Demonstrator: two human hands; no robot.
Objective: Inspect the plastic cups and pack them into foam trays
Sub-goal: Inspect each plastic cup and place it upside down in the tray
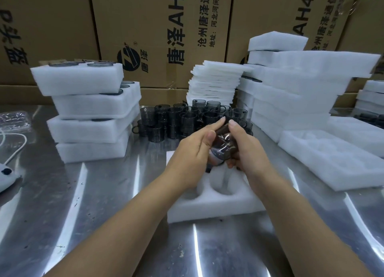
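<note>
**Head view: 1 cup in hand, 1 tray barely begun**

Head view shows cardboard boxes walling the far edge of the steel counter; at least 3 box faces can be counted.

Toward the far right corner leans the tallest stack of foam trays, roughly 8 of them, though the layers blur together. A few show dark rims between layers; whether the rest are filled I cannot tell. On the left side stands a stack of 4 trays; the upper 3 show dark cup rims, so I judge them packed. The lowest is hidden.

1 spare tray lies flat near the right edge, its hollows bare. A pile of thin foam sheets, too many to count, sits at the far middle.

Nearest the front edge lies the tray being filled. 2 hollows at its near side are plainly bare; the far part is covered by the hands.

Loose cups crowd the middle of the counter, stacked 2 high, some 20 or more, so most of the work seems left.

Left hand and right hand both grasp 1 dark cup, fingers curled round it, tilted just above the tray. This looks like inspection, with placing not yet done.
</note>
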